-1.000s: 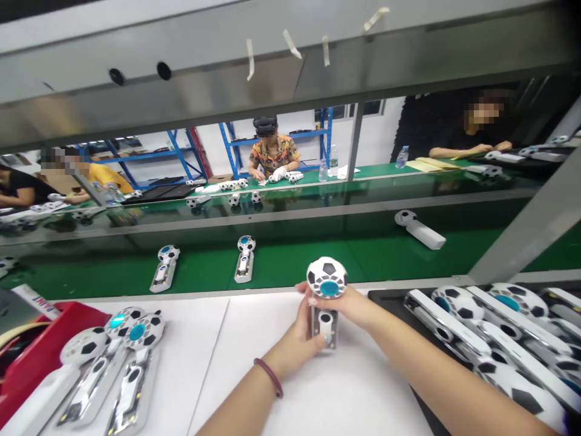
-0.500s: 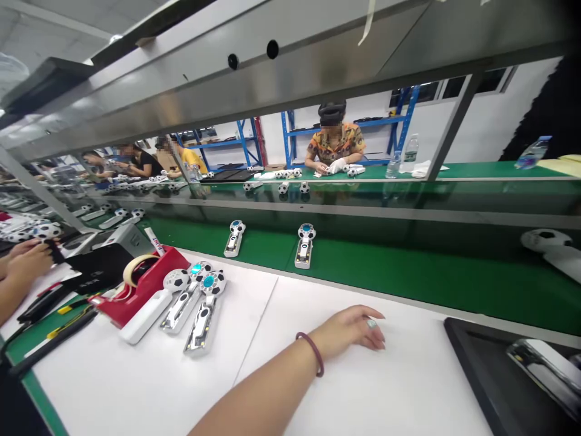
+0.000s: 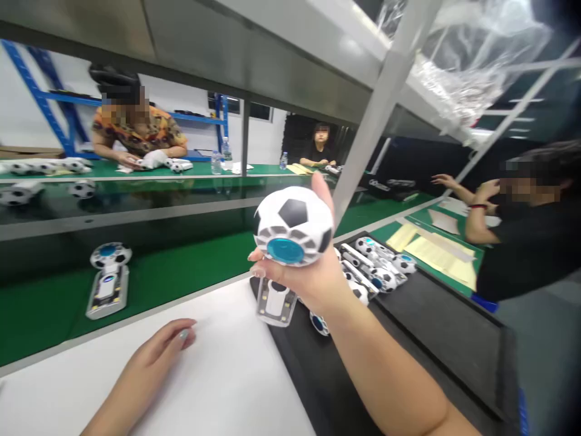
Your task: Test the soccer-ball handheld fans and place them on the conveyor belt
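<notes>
My right hand point(image 3: 320, 281) is wrapped round the neck of a device point(image 3: 293, 221) with a black and white football-patterned head, a blue round front and a clear lower body. It is held up over the near left edge of a black tray point(image 3: 299, 363). My left hand point(image 3: 158, 351) rests on the white work surface point(image 3: 227, 351), fingers loosely bent and slightly apart, with nothing in them. A similar device point(image 3: 109, 281) lies on the green belt point(image 3: 154, 266) beyond my left hand. Several more point(image 3: 381, 278) lie in the tray's far part.
A grey metal post point(image 3: 385, 103) rises behind the tray and joins an overhead beam point(image 3: 281, 54). Across the belt sits a person in a patterned shirt point(image 3: 136, 133). Another person, in black point(image 3: 535, 230), is at the right, near yellow papers point(image 3: 440, 257).
The view has swung to the right, bringing the tray's full contents into sight. My right hand has come into view holding a device. My left hand remains on the white surface.
</notes>
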`<state>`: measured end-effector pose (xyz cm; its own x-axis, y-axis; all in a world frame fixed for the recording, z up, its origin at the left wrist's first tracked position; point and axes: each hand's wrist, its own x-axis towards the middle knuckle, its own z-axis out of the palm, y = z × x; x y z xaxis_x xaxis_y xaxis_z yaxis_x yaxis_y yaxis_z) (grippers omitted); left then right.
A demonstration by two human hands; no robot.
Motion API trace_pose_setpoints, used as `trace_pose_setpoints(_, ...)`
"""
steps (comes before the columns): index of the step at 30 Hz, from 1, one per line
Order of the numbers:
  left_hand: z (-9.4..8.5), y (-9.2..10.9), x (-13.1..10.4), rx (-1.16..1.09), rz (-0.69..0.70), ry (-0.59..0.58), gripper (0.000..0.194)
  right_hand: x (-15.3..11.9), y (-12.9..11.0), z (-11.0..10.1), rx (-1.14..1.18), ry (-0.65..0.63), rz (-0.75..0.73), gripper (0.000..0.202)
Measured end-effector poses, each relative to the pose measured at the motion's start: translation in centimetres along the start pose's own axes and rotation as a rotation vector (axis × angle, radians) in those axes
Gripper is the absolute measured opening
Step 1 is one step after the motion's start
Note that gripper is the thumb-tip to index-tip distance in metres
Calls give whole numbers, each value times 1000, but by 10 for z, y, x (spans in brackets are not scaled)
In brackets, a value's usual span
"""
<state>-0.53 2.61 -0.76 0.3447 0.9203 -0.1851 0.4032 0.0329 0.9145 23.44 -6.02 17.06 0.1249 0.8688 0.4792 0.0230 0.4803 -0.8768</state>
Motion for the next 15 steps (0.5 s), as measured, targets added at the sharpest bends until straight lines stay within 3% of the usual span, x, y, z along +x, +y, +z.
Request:
trace_pose_setpoints(2,1,-4,1,78,7,-48,40,-1,3,-27,-219,3,74,102)
trace_pose_setpoints(4,3,-5,0,150,63,-37,39,-5,5,-70,-555,83,130,86)
trace_pose_setpoints(8,6,-7,-1,286,199,25,37,-16,7,-191,-1163,161,318,72)
trace_pose_setpoints(12,6,-16,4,392,311,-4,34,-37,10,-312,-1352,445,447,71)
trace_pose_setpoints(15,7,-25,8,411,380,48,33,-60,18,-372,-1356,608,509,68)
